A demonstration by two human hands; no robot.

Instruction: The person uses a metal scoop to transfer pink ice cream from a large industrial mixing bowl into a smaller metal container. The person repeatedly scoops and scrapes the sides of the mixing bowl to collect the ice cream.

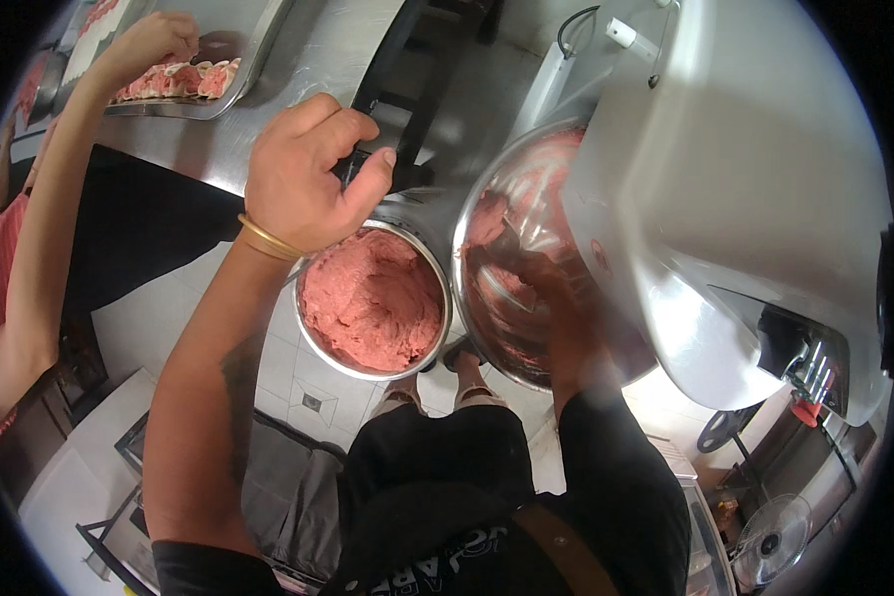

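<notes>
My left hand [309, 167], with a gold-coloured bangle at the wrist, is raised above the far-left rim of a round steel bowl [376, 374]. Its fingers are curled with the thumb apart; a dark shape shows behind them, and I cannot tell whether it is held. Pink minced meat paste [372, 298] fills that bowl. To the right, my right hand [532, 268] reaches down inside a large steel mixer bowl [459, 261], in shadow. Beside its fingers a lump of meat paste [488, 218] lies against the smeared wall. Any tool there is too dark to make out.
A large pale mixer housing [737, 164] overhangs the right bowl. Upper left, another person's hand [164, 37] is over a metal tray [249, 67] of meat-filled pieces on a steel table [313, 67]. A fan [771, 544] stands lower right. My feet are on tiled floor [283, 365].
</notes>
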